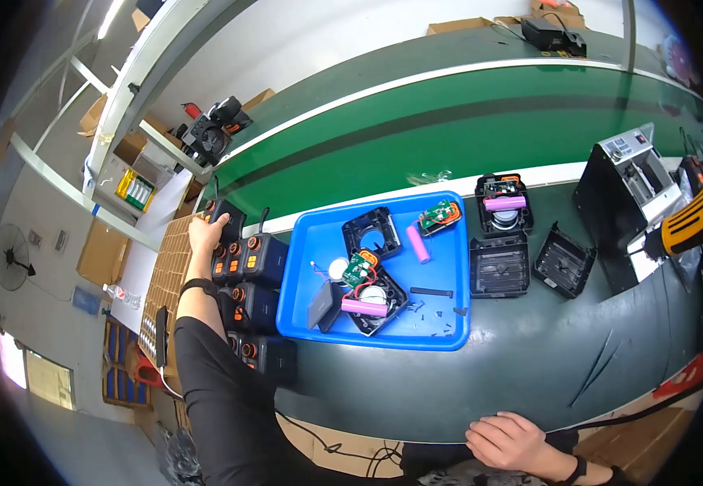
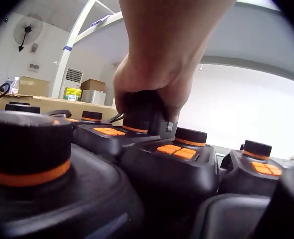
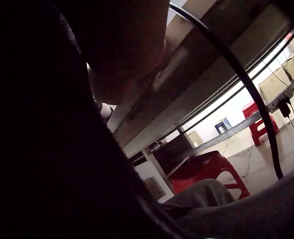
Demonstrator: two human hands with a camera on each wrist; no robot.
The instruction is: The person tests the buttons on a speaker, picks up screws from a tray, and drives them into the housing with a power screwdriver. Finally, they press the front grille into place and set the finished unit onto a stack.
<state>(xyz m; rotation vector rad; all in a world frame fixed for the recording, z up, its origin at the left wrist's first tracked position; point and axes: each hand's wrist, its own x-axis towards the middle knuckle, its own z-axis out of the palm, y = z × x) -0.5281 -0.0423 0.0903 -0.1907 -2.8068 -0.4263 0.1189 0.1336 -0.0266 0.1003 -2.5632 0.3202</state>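
Note:
My left hand (image 1: 205,232) reaches to the far left of the bench and grips a black boxy device (image 1: 227,217) at the back of a group. In the left wrist view the fingers and thumb of the left hand (image 2: 154,82) close around its dark upper part (image 2: 143,112). Similar black devices (image 1: 262,257) with orange buttons and orange-ringed knobs stand close around it. My right hand (image 1: 507,440) lies at the bench's front edge, fingers loosely bent, holding nothing. The right wrist view is mostly dark and does not show its fingers.
A blue tray (image 1: 376,342) holds opened black housings, green circuit boards, pink cylindrical cells and loose screws. To its right are more open housings (image 1: 500,267), tweezers (image 1: 593,373), a black machine (image 1: 623,202) and a yellow-and-black tool (image 1: 692,215). Brown cartons (image 1: 175,259) adjoin the left end.

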